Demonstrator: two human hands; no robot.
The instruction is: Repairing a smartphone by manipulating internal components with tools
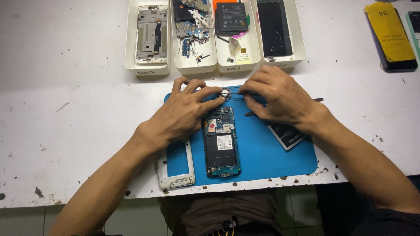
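Note:
An opened phone [221, 142] with bare circuit board lies lengthwise on a blue work mat [267, 153]. Just above its top end sits a small round silver part [225, 93]. My left hand [183, 113] pinches that part between thumb and forefinger. My right hand [278, 98] grips a thin metal tool [233, 92] whose tip touches the round part. A white phone frame [176, 164] lies by my left wrist. A dark battery [286, 135] rests partly under my right wrist.
Several white trays [151, 65] line the back of the white table [65, 109], holding a phone chassis, loose boards, a battery and a dark screen. A phone with a yellow protector sheet [389, 35] lies at the far right. The table's front edge runs near my body.

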